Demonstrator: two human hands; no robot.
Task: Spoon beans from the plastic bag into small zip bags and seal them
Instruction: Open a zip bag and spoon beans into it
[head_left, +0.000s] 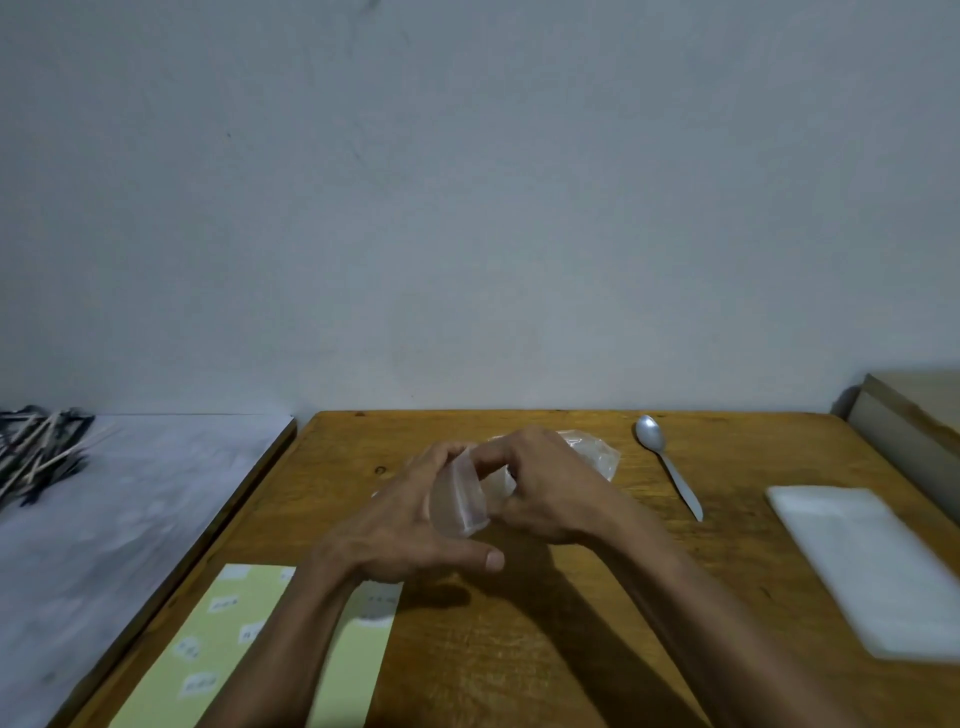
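Both hands, my left hand (415, 519) and right hand (540, 493), grasp one small zip bag (460, 499) above the bench (519, 649) (spoon (667, 462) lies right, untouched).

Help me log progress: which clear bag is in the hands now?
The small zip bag, pinched between both hands; the larger plastic bag lies behind them on the table.

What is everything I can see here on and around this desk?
Table: one, brown wood, centre.
Spoon: one, silver, lying right of the hands.
Small zip bag: one, clear, held between both hands.
Plastic bag: one, clear, behind the hands.
Stack of bags: one, white, right side.
Label sheet: one, pale yellow, near left.
Sticks: a pile, dark and pale, far left.
Left hand: holding the zip bag.
Right hand: holding the zip bag.
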